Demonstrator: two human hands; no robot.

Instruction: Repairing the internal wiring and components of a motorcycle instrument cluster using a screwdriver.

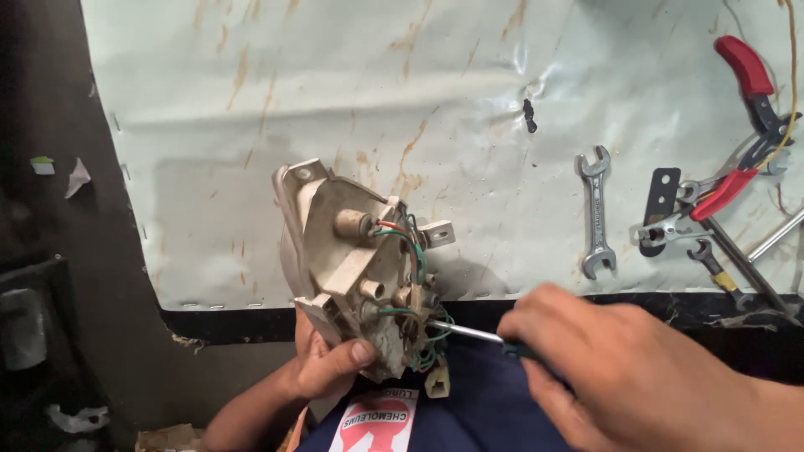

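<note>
My left hand (328, 365) grips the lower edge of a dirty cream plastic housing (339, 251) and holds it upright over my lap. Red, green and white wires (410, 243) run across its back to a small cream connector (437, 382) hanging below. My right hand (603, 368) is closed on a screwdriver (469, 333) with a dark handle. Its metal tip touches the wire terminals at the housing's lower right.
A pale stained sheet (352, 100) covers the bench ahead. On its right lie a double open-ended spanner (596, 213), red-handled pliers (741, 125), a black bracket (660, 205), smaller wrenches (670, 230) and a metal rod (775, 238). Dark floor with scraps lies at left.
</note>
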